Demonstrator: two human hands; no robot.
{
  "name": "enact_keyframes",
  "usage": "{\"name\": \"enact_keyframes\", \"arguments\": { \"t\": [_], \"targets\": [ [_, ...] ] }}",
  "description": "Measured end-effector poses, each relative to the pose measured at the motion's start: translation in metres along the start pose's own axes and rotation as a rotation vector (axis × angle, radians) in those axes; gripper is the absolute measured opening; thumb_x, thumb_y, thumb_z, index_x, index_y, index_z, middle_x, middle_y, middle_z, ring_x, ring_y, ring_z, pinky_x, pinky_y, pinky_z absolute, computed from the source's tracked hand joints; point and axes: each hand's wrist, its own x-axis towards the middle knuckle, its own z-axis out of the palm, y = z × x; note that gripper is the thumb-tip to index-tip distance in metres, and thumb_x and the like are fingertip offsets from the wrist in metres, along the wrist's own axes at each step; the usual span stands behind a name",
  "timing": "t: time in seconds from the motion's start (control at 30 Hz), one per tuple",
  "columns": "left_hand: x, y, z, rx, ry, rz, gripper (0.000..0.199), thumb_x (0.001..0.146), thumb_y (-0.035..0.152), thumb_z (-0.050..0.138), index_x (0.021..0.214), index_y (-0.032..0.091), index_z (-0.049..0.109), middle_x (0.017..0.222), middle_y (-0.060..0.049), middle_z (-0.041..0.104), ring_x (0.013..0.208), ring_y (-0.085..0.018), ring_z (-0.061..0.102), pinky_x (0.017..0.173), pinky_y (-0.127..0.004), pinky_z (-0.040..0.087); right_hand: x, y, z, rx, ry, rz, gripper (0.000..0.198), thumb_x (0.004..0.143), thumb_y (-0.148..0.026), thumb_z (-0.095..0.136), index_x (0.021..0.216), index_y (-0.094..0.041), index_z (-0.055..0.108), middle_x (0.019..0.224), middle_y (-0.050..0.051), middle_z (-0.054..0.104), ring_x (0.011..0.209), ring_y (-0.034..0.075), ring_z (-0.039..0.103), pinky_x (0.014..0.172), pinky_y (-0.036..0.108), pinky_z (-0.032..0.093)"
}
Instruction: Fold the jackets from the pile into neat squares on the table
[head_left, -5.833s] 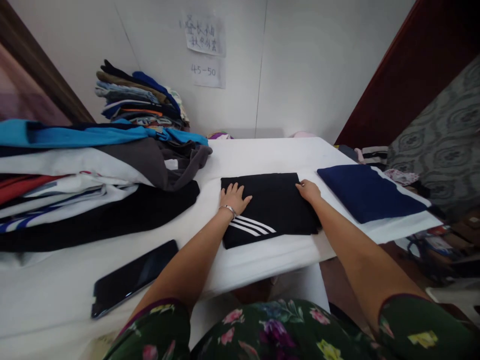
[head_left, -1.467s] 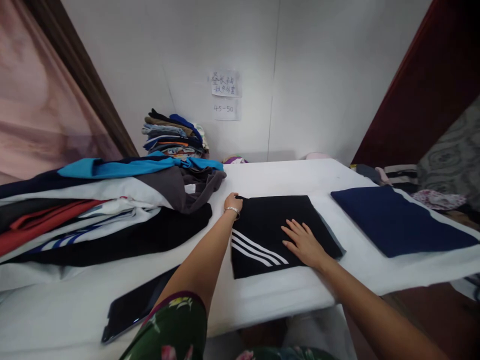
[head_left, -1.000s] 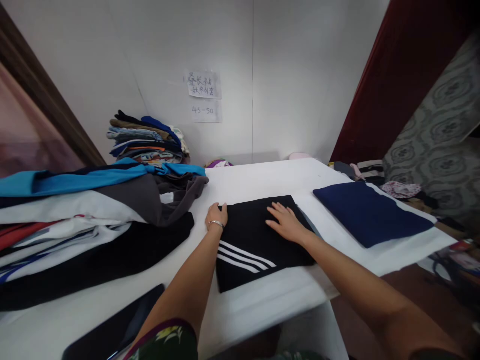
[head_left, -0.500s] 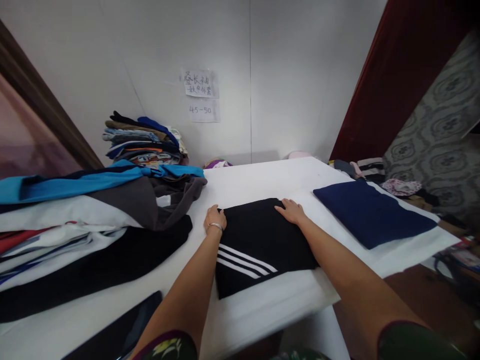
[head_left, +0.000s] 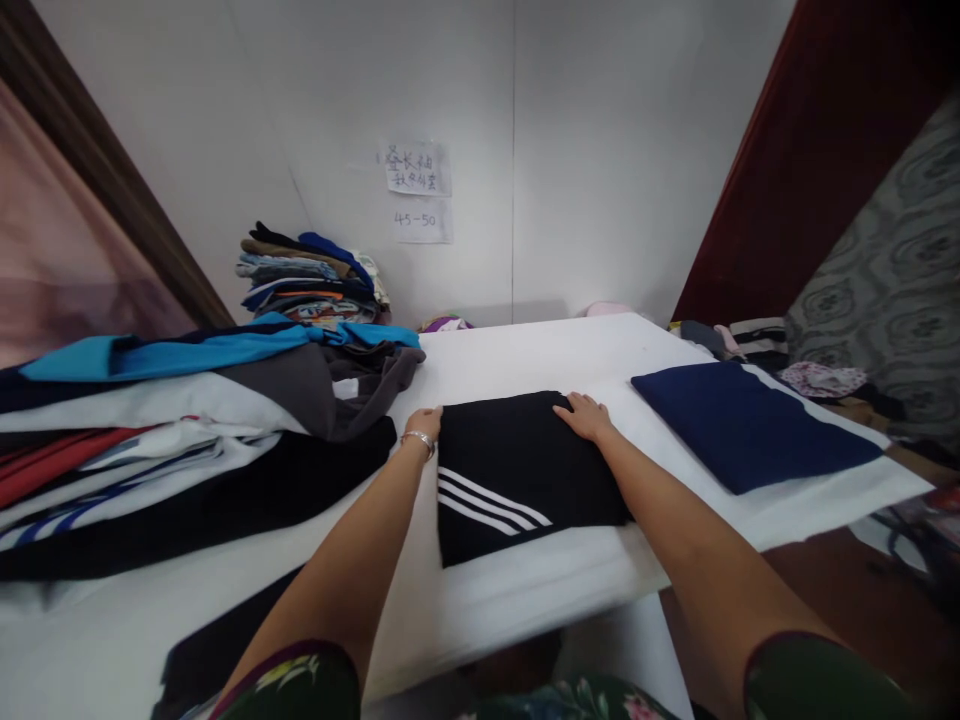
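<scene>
White table (head_left: 525, 355) stretches past the black garment (head_left: 517, 455); left hand (head_left: 425, 425) and right hand (head_left: 589, 416) touch its far corners, grip unclear from here. Upper-centre paper (head_left: 422, 222) reads "45-50".

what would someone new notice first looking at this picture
Likely the black folded garment with three white stripes, mid-table, with the left hand and right hand at its far corners. Then the loose clothes heaped at left and the navy folded garment at right.
</scene>
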Motion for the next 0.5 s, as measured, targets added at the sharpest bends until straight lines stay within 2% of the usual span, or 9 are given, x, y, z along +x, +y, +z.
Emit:
{"name": "enact_keyframes", "arguments": {
  "t": [0.1,0.3,0.4,0.5],
  "targets": [
    [-0.019,0.0,-0.004,-0.056,-0.084,-0.047,0.035,0.087,0.041,0.049,0.094,0.013,0.07,0.093,-0.013,0.073,0.092,-0.024,0.068,0.074,-0.03,0.051,0.0,0.002,0.001,-0.002,-0.004,-0.021,0.063,0.091,-0.062,0.025,0.134,-0.02,0.044,0.151,0.01,0.032,0.138,0.029,0.026,0.107,0.054,0.023],
    [-0.074,-0.007,-0.012,-0.184,-0.227,-0.067,0.037,0.079,0.044,0.063,0.098,0.012,0.066,0.085,-0.009,0.074,0.073,-0.02,0.069,0.061,-0.027,0.053,0.002,0.006,0.004,-0.006,0.013,-0.033,0.062,0.09,-0.062,0.026,0.131,-0.021,0.047,0.149,0.01,0.036,0.136,0.032,0.029,0.104,0.057,0.027],
    [-0.093,-0.01,-0.01,-0.212,-0.231,-0.028,0.041,0.073,0.035,0.072,0.107,0.014,0.062,0.094,-0.008,0.074,0.08,-0.019,0.069,0.069,-0.026,0.054,0.003,0.008,0.005,-0.007,0.027,-0.044,0.061,0.089,-0.062,0.027,0.129,-0.022,0.05,0.147,0.011,0.039,0.134,0.032,0.032,0.104,0.058,0.028],
    [-0.098,-0.012,-0.005,-0.194,-0.19,0.04,0.05,0.069,0.027,0.075,0.115,0.016,0.058,0.109,-0.008,0.07,0.096,-0.019,0.066,0.083,-0.027,0.051,0.002,0.009,0.005,-0.01,0.036,-0.049,0.059,0.089,-0.061,0.027,0.126,-0.022,0.051,0.145,0.011,0.041,0.133,0.032,0.034,0.103,0.058,0.029]
  ]
}}
